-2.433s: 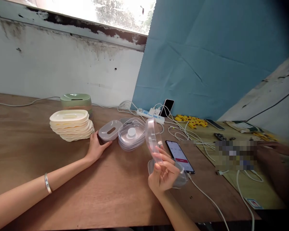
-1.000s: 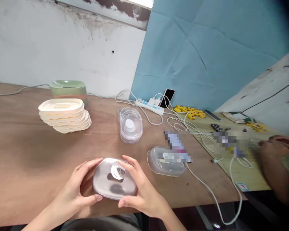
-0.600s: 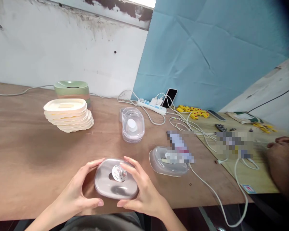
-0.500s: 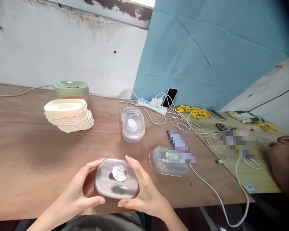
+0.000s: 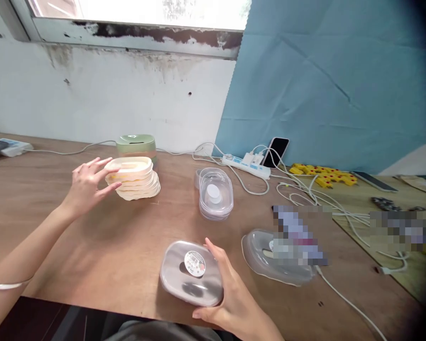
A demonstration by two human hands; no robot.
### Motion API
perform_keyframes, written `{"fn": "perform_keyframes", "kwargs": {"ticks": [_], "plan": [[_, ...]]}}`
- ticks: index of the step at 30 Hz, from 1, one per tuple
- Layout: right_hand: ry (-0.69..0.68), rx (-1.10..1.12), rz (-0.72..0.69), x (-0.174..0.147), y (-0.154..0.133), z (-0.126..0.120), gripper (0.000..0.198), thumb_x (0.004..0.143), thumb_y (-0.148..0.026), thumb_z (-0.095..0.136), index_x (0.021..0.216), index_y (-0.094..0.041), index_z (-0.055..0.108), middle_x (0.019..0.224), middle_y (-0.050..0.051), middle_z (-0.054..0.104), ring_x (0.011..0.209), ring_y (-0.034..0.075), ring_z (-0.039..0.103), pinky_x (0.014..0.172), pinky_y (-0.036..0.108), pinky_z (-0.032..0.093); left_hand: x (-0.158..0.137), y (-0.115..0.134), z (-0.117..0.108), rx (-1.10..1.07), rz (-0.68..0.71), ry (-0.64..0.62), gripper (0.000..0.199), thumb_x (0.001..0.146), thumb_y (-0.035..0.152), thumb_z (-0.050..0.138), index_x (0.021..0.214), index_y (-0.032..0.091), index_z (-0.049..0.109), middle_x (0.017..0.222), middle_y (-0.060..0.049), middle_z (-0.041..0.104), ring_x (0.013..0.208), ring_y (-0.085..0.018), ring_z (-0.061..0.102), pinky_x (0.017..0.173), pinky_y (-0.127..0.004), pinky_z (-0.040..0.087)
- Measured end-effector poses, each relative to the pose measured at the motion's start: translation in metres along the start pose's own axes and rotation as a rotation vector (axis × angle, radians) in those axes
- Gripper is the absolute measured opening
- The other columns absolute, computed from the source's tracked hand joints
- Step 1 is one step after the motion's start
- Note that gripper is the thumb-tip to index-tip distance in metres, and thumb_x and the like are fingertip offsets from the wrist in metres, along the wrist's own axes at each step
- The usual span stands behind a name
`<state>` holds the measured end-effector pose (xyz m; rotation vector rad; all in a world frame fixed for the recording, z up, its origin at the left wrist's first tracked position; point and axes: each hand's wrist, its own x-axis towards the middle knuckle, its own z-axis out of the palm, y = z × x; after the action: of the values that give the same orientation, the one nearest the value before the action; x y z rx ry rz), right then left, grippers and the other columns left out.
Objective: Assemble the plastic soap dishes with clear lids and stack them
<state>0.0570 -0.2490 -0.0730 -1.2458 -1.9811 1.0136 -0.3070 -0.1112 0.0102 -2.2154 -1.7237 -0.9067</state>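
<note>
My right hand (image 5: 227, 289) grips the right end of a translucent, rounded plastic container (image 5: 179, 277), thumb on the near side and fingers on the far side. A round printed sticker is on its top, beside a dark oval slot. My left hand (image 5: 92, 182) reaches to a stack of cream oval plastic pieces (image 5: 138, 184). Its fingers are spread at the stack's left end, with the top piece between index finger and thumb; whether they touch it I cannot tell. Nested clear plastic containers (image 5: 216, 194) stand at the middle of the table.
Behind the cream stack stands a green box (image 5: 137, 144). Another translucent container (image 5: 259, 255) lies right of my right hand, partly under a blurred-out patch. A power strip (image 5: 244, 166), cables, a phone (image 5: 276, 151) and yellow pieces (image 5: 323, 174) sit along the back right of the wooden table (image 5: 102, 265).
My left hand has let go of the translucent container and moved up and left to the cream stack. My right hand keeps its hold. The view has shifted left and upward.
</note>
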Motion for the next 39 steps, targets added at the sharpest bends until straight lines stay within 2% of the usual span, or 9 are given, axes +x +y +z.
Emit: {"fn": "perform_keyframes", "kwargs": {"ticks": [6, 9, 13, 17, 21, 24, 28, 33, 39], "plan": [[-0.012, -0.03, 0.001, 0.001, 0.001, -0.003, 0.118, 0.053, -0.026, 0.089, 0.147, -0.033, 0.018, 0.146, 0.01, 0.035, 0.133, 0.031, 0.039, 0.109, 0.048, 0.034, 0.008, -0.006, 0.01, -0.152, -0.044, 0.017, 0.029, 0.089, 0.051, 0.046, 0.098, 0.031, 0.066, 0.126, -0.003, 0.059, 0.114, -0.027, 0.057, 0.098, -0.045, 0.044], [-0.014, -0.076, -0.043, 0.001, 0.004, -0.003, 0.115, 0.054, -0.03, 0.088, 0.147, -0.033, 0.019, 0.144, 0.011, 0.036, 0.132, 0.033, 0.04, 0.108, 0.05, 0.035, 0.01, 0.005, 0.006, -0.242, -0.029, 0.125, 0.023, 0.086, 0.048, 0.051, 0.094, 0.032, 0.065, 0.12, -0.004, 0.062, 0.112, -0.028, 0.057, 0.099, -0.048, 0.043], [0.114, -0.096, -0.198, 0.0, 0.01, -0.004, 0.111, 0.056, -0.031, 0.086, 0.146, -0.031, 0.021, 0.139, 0.012, 0.042, 0.126, 0.033, 0.046, 0.104, 0.046, 0.04, 0.0, 0.03, -0.009, -0.22, 0.02, 0.203, 0.021, 0.089, 0.039, 0.054, 0.095, 0.022, 0.063, 0.116, -0.003, 0.062, 0.114, -0.025, 0.055, 0.103, -0.046, 0.04], [0.36, 0.026, -0.318, -0.004, 0.013, -0.005, 0.095, 0.062, -0.049, 0.079, 0.141, -0.028, 0.031, 0.136, 0.012, 0.042, 0.125, 0.033, 0.046, 0.104, 0.046, 0.04, -0.041, 0.066, -0.009, -0.287, 0.165, -0.01, 0.014, 0.09, 0.033, 0.054, 0.089, 0.024, 0.063, 0.116, -0.002, 0.06, 0.113, -0.024, 0.055, 0.098, -0.042, 0.043], [0.491, 0.135, -0.213, -0.006, 0.014, -0.004, 0.09, 0.066, -0.054, 0.074, 0.14, -0.025, 0.031, 0.135, 0.013, 0.043, 0.121, 0.032, 0.049, 0.103, 0.047, 0.04, -0.1, 0.109, 0.01, -0.342, 0.244, -0.249, 0.015, 0.089, 0.022, 0.051, 0.091, 0.027, 0.064, 0.12, -0.004, 0.06, 0.122, -0.029, 0.047, 0.094, -0.044, 0.045], [0.414, 0.096, -0.15, -0.007, 0.013, -0.003, 0.096, 0.062, -0.046, 0.079, 0.141, -0.027, 0.028, 0.137, 0.012, 0.042, 0.122, 0.032, 0.049, 0.105, 0.048, 0.038, -0.13, 0.134, 0.024, -0.426, 0.226, -0.335, 0.019, 0.091, 0.019, 0.046, 0.09, 0.027, 0.063, 0.122, -0.005, 0.059, 0.124, -0.03, 0.045, 0.092, -0.043, 0.046], [0.32, 0.031, -0.095, -0.006, 0.009, -0.003, 0.102, 0.058, -0.038, 0.083, 0.142, -0.027, 0.026, 0.138, 0.012, 0.042, 0.125, 0.031, 0.047, 0.106, 0.046, 0.037, -0.147, 0.146, 0.041, -0.575, 0.048, -0.332, 0.015, 0.09, 0.023, 0.051, 0.104, 0.027, 0.053, 0.126, -0.01, 0.051, 0.119, -0.029, 0.051, 0.09, -0.04, 0.05], [0.223, -0.023, -0.036, -0.002, 0.0, -0.005, 0.103, 0.057, -0.03, 0.085, 0.142, -0.027, 0.027, 0.139, 0.011, 0.041, 0.127, 0.029, 0.044, 0.107, 0.043, 0.037, -0.153, 0.138, 0.058, -0.729, -0.241, -0.324, 0.059, 0.079, 0.03, 0.065, 0.128, 0.028, 0.033, 0.131, -0.012, 0.041, 0.117, -0.029, 0.053, 0.096, -0.046, 0.048], [0.074, -0.015, -0.038, 0.002, -0.002, -0.005, 0.102, 0.056, -0.029, 0.087, 0.14, -0.027, 0.03, 0.142, 0.01, 0.037, 0.132, 0.027, 0.04, 0.11, 0.04, 0.035, -0.152, 0.133, 0.058, -0.773, -0.216, -0.382, 0.069, 0.076, 0.027, 0.067, 0.136, 0.029, 0.031, 0.137, -0.01, 0.042, 0.125, -0.03, 0.048, 0.103, -0.046, 0.044]]}}
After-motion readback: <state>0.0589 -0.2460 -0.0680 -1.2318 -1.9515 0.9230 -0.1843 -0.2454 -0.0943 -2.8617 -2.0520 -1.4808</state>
